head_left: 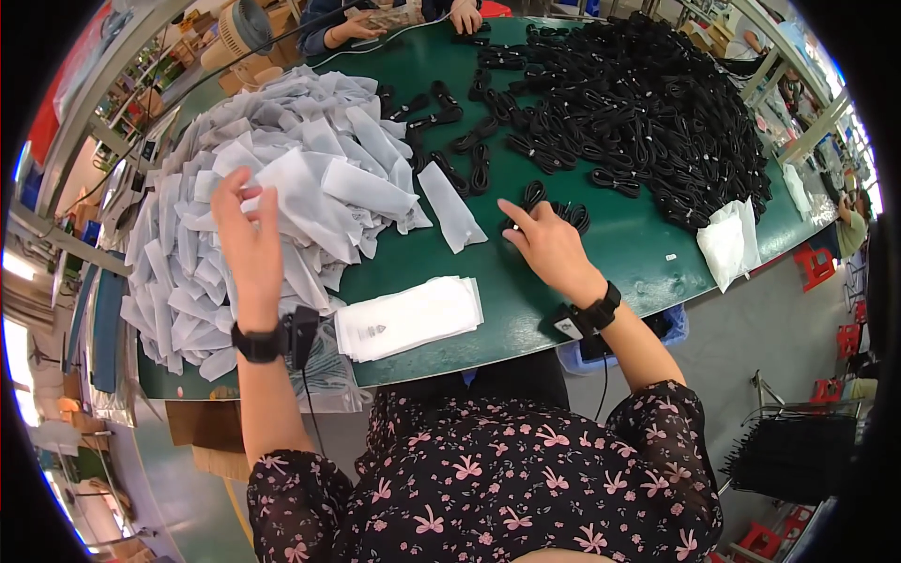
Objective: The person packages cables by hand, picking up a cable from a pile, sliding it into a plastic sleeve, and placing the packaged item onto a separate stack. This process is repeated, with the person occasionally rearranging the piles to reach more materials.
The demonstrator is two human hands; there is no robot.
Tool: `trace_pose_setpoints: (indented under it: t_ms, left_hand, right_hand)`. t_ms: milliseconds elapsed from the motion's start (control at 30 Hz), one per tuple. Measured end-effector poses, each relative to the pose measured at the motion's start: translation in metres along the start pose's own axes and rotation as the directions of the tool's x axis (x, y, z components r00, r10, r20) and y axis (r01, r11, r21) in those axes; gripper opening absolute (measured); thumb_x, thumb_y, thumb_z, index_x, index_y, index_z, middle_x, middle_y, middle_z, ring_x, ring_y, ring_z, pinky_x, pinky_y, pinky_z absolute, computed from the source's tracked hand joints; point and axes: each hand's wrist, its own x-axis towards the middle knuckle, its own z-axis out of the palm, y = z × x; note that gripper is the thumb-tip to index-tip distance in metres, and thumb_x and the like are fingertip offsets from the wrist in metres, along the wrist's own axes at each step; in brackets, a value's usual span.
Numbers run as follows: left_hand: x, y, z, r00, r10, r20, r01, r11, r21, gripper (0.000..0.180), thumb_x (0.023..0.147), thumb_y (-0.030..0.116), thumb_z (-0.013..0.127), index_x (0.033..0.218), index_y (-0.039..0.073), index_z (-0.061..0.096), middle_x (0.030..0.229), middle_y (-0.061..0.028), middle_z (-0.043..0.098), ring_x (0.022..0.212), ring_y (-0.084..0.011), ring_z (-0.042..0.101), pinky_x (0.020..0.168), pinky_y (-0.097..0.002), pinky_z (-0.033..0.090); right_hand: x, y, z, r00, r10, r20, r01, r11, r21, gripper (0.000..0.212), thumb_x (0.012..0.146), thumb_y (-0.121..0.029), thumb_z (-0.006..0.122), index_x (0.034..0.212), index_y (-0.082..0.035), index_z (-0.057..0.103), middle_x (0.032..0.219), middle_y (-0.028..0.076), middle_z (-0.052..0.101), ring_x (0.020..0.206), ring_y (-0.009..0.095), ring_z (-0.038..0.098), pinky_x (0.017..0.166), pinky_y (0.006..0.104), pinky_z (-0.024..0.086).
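Note:
My left hand (248, 249) is raised at the near side of a heap of filled whitish pouches (202, 244). Its fingers are apart, and a larger pouch (302, 188) lies just beyond the fingertips. My right hand (556, 251) hovers low over the green table with index finger and thumb spread. Partly hidden behind it is a coiled black cable (571, 217); whether the fingers touch it is hard to see. A single pouch (451, 208) rests between the hands. Closer to me lies a stack of flat white pouches (408, 319).
Bundled black cables (638, 103) form a large heap at the far right of the green table (507, 324). A white plastic bag (729, 244) sits at the right edge. Across the table are another person's hands (357, 28). A blue bin (678, 328) stands below the near edge.

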Motion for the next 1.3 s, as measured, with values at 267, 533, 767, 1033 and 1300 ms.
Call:
trace_pose_setpoints:
  t_ms: [267,533,767,1033,1300]
  left_hand:
    - [-0.111,-0.037,0.085,0.892,0.123,0.435,-0.216,0.961,0.172,0.019,0.080,0.006,0.072,0.096,0.002,0.062,0.095,-0.0105,0.058,0.081,-0.0250,0.060,0.068,-0.0338,0.049]
    - [-0.128,-0.047,0.105,0.901,0.021,0.433,-0.166,0.940,0.298,0.016,0.078,0.009,0.071,0.086,0.004,0.058,0.092,-0.0101,0.056,0.086,-0.0304,0.057,0.071,-0.0408,0.047]
    - [-0.128,-0.028,0.102,0.905,0.074,0.418,-0.235,0.908,0.347,0.019,0.079,0.008,0.071,0.095,0.004,0.061,0.092,-0.0105,0.054,0.085,-0.0302,0.056,0.074,-0.0392,0.046]
    - [-0.125,-0.030,0.097,0.871,0.146,0.469,-0.344,0.863,0.370,0.024,0.078,0.006,0.071,0.100,0.004,0.062,0.094,-0.0107,0.054,0.086,-0.0313,0.055,0.077,-0.0390,0.046]
    - [-0.127,-0.043,0.107,0.917,0.088,0.388,-0.218,0.927,0.305,0.017,0.079,0.004,0.070,0.094,0.002,0.061,0.086,-0.0101,0.057,0.077,-0.0266,0.057,0.069,-0.0369,0.047]
  right_hand:
    - [-0.009,0.015,0.014,0.984,-0.004,0.180,0.045,0.973,-0.228,0.028,0.084,-0.017,0.070,0.102,-0.006,0.052,0.081,0.015,0.055,0.070,0.034,0.061,0.060,0.0431,0.051]
    - [-0.027,0.007,0.006,0.997,0.057,0.049,-0.057,0.998,0.003,0.017,0.085,0.000,0.055,0.100,-0.003,0.049,0.084,0.014,0.061,0.063,0.028,0.061,0.055,0.0378,0.050]
    - [-0.047,0.003,-0.015,0.823,0.334,0.460,-0.567,0.525,0.634,0.013,0.093,-0.004,0.042,0.101,0.001,0.052,0.073,0.004,0.061,0.058,0.007,0.054,0.055,0.0260,0.046]
    - [-0.065,-0.016,-0.002,0.979,0.076,0.190,-0.134,0.939,0.316,0.017,0.091,-0.010,0.060,0.102,0.002,0.056,0.087,0.013,0.062,0.069,0.028,0.061,0.063,0.0359,0.048]
    - [-0.064,-0.028,-0.001,0.987,0.080,0.138,-0.133,0.890,0.435,0.024,0.086,-0.010,0.068,0.104,0.001,0.057,0.091,0.016,0.059,0.075,0.033,0.060,0.066,0.0400,0.048]
